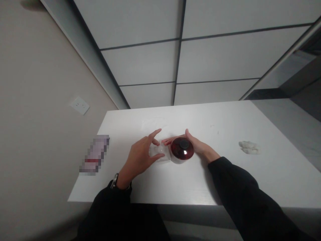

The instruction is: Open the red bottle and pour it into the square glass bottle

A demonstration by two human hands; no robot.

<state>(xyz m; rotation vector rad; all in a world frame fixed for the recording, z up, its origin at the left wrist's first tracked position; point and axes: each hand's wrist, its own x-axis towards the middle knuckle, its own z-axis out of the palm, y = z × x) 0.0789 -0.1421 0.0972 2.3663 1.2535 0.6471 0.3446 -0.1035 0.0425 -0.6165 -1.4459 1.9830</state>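
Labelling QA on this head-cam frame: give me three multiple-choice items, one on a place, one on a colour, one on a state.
1. Where does the crumpled white wad lie on the white table?
A. Right of both hands
B. Between the hands
C. At the left edge

2. What colour is the round glossy object?
A. Blue
B. Dark red with a black centre
C. Yellow

3. How is the left hand?
A. Closed in a fist
B. Flat on the wall
C. Open, fingers spread over a clear plastic wrapper

Answers:
1 A: the wad sits alone, far right of the right hand.
2 B: the dome shows deep red gloss around a black disc.
3 C: thumb and fingers are apart above the wrapper, while the right hand cups the object's far side.
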